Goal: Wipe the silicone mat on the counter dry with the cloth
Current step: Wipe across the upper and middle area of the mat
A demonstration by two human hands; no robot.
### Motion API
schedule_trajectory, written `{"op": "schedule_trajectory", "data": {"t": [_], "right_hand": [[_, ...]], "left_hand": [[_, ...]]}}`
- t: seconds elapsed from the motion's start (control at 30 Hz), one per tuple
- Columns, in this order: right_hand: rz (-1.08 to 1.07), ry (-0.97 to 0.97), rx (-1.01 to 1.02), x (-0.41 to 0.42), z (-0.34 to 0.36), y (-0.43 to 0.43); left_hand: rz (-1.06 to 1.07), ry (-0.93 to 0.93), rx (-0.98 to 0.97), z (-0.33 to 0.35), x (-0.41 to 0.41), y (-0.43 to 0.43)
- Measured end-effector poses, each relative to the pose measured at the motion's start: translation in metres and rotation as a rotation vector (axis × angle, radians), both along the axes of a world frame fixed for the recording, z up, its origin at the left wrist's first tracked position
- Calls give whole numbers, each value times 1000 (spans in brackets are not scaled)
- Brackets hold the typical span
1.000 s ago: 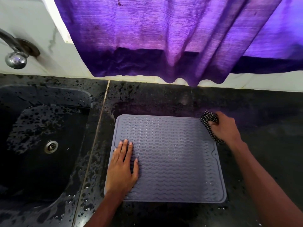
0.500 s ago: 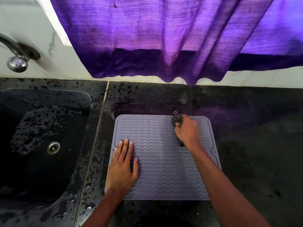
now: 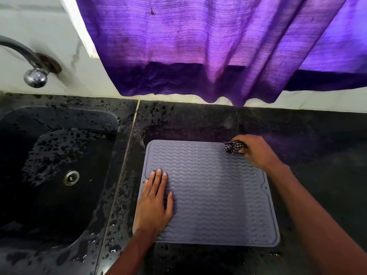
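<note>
- Mat [image 3: 208, 195], grey with wavy ridges, lies flat on the black counter [image 3: 317, 155] just right of the sink [image 3: 49, 195], in the same spot as half a second ago.
- Since that frame my right hand [image 3: 258, 152] has slid from the middle of the mat's far edge to its far right corner. Its fingers are curled round the bunched checked cloth [image 3: 233, 147], which touches the mat at that corner.
- My left hand [image 3: 154, 207] has not shifted. It lies palm down on the mat's left side, fingers straight and close together, holding nothing.
- Small shiny drops dot the right half of the mat.
- I see dark speckled stone for the counter, with water drops along the pale seam beside the sink and near the front edge.
- Inside, the sink is black and splashed, with a round metal drain [image 3: 71, 177].
- At far left a chrome tap [image 3: 35, 77] comes out of the white wall [image 3: 39, 20].
- Above the back of the counter hangs a purple curtain [image 3: 198, 46], darker along its hem.
</note>
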State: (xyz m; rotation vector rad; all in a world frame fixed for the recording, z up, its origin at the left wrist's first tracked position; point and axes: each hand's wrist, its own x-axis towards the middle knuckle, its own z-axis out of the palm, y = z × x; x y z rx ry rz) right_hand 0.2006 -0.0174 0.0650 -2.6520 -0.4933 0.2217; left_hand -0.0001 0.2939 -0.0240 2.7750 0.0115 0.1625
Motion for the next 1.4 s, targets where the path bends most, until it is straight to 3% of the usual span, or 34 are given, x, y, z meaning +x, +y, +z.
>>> {"op": "schedule_trajectory", "data": {"t": [0.23,0.47,0.63,1.13,1.4], "right_hand": [[-54,-108,3,-17,-39,-23],[-42,-108,132,-8,-22,-14],[-111,-67,12,-12,-30,5],[-17,-63,79,-5,-20,41],[-16,-20,-24,-7,-24,59]], "left_hand": [[-2,5,10,0,0,0],[1,2,9,0,0,0],[-1,3,-8,-2,-1,0],[5,21,4,-2,-1,1],[8,37,35,-1,-1,0]]}}
